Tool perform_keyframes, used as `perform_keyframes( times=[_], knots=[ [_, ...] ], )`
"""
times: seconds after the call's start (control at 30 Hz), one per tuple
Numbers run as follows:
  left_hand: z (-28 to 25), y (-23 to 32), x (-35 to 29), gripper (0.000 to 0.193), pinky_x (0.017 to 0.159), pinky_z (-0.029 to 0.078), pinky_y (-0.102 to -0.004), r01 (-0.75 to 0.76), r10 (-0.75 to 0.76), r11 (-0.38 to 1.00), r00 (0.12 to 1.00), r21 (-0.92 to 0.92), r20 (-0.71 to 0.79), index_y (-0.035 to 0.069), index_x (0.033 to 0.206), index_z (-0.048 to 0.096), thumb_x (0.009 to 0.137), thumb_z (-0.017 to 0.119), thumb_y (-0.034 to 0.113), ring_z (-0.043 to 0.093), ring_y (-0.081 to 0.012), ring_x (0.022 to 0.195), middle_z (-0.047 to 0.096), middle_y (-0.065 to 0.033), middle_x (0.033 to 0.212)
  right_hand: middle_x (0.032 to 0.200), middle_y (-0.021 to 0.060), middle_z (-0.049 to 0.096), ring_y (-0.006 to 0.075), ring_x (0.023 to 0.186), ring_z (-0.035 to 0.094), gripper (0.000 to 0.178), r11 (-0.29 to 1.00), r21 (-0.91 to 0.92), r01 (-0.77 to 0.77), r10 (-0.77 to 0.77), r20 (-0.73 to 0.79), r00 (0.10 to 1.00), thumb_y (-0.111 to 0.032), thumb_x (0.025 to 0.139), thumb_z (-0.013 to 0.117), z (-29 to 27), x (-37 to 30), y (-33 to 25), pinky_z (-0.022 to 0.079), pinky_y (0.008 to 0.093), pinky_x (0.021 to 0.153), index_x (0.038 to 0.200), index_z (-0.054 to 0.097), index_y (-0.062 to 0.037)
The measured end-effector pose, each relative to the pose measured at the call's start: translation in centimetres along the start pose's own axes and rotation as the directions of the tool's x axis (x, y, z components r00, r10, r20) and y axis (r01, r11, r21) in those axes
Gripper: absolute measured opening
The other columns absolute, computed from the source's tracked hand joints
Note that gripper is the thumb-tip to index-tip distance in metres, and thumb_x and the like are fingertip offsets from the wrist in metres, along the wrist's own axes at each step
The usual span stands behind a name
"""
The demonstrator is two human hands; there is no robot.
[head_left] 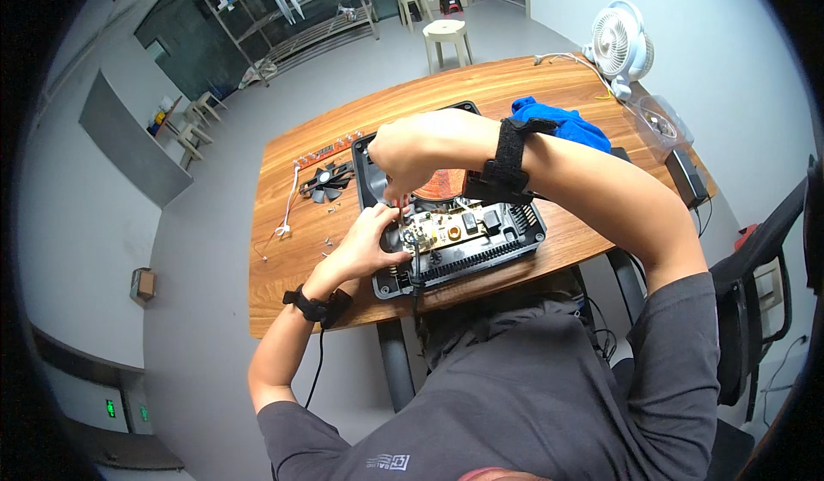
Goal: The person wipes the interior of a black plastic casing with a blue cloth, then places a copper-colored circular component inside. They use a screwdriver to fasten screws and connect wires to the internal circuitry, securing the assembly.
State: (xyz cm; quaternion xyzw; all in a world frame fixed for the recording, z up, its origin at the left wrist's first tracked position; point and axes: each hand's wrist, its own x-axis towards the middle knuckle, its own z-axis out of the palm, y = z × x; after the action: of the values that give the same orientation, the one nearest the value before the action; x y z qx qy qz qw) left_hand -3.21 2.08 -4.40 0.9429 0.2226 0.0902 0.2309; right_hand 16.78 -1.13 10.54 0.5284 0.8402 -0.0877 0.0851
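An opened black appliance base [506, 245] lies on the wooden table [549, 78], with a copper coil [439, 184] and a circuit board [451, 226] exposed. My left hand [369, 241] rests on the base's left edge, fingers touching the board's corner. My right hand [403, 151] hovers above that same corner, fingers pinched on a thin red-handled tool [402, 199] pointing down at the board. Both wrists wear black straps.
A small black fan [326, 181], a narrow board strip [330, 148], white wires [287, 206] and loose screws [329, 242] lie left of the base. A blue cloth [566, 125], a white desk fan [620, 45] and a clear plastic box [661, 125] sit right. A black chair [764, 284] stands beside me.
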Motion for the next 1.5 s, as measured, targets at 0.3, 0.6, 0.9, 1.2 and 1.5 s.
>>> perform_keyframes(
  times=[0.3,0.6,0.9,1.2,1.5],
  knots=[
    [-0.2,0.3,-0.2,0.079,0.108,0.041,-0.0405,0.039,-0.039,0.999,0.999,-0.008,0.02,0.006,0.144,0.052,0.074,0.084,0.024,0.051,-0.0314,0.12,0.056,-0.0154,0.122,0.084,0.0195,0.074,0.0348,0.081,0.072,0.034,0.992,-0.086,0.087,-0.088,-0.009,0.996,-0.035,0.08,0.077,-0.6,-0.5,-0.4,0.058,0.0441,0.072,0.086,0.079,-0.0013],
    [-0.2,0.0,-0.3,0.109,0.109,0.042,-0.0424,0.033,-0.04,0.988,0.998,-0.149,-0.048,0.003,0.158,0.025,0.07,0.088,0.021,0.055,-0.0332,0.119,0.063,-0.0184,0.123,0.085,0.0208,0.074,0.0336,0.078,0.072,0.038,0.991,0.037,0.128,-0.121,-0.158,0.98,-0.037,0.092,0.069,-2.1,-2.9,3.2,0.057,0.0429,0.072,0.098,0.077,-0.0004],
    [0.4,-0.2,-0.1,0.113,0.111,0.04,-0.0441,0.0,-0.008,0.992,0.998,-0.127,-0.066,0.002,0.159,0.02,0.071,0.088,0.023,0.053,-0.0357,0.122,0.063,-0.0204,0.127,0.093,0.025,0.073,0.0381,0.089,0.072,0.041,0.945,0.255,-0.205,0.316,-0.547,0.775,-0.035,0.099,0.063,4.5,-8.6,16.1,0.055,0.0439,0.08,0.107,0.072,0.0048],
    [0.8,-1.0,-0.3,0.099,0.108,0.042,-0.0435,-0.017,0.011,0.997,0.996,-0.075,-0.085,0.001,0.154,0.034,0.074,0.086,0.027,0.052,-0.0354,0.118,0.062,-0.0182,0.125,0.093,0.0292,0.07,0.0465,0.092,0.067,0.04,0.87,0.338,-0.36,0.489,-0.499,0.715,-0.033,0.102,0.058,13.4,-6.6,19.4,0.053,0.0515,0.082,0.102,0.068,0.0051],
    [1.2,-1.5,-0.3,0.091,0.104,0.043,-0.0432,-0.026,0.024,0.999,0.996,-0.025,-0.089,0.002,0.149,0.041,0.073,0.085,0.027,0.052,-0.0348,0.114,0.061,-0.0169,0.122,0.101,0.0302,0.067,0.046,0.097,0.065,0.041,0.833,0.34,-0.436,0.55,-0.426,0.719,-0.035,0.102,0.058,16.4,-5.6,19.1,0.052,0.0512,0.086,0.107,0.065,0.0051]
  ],
)
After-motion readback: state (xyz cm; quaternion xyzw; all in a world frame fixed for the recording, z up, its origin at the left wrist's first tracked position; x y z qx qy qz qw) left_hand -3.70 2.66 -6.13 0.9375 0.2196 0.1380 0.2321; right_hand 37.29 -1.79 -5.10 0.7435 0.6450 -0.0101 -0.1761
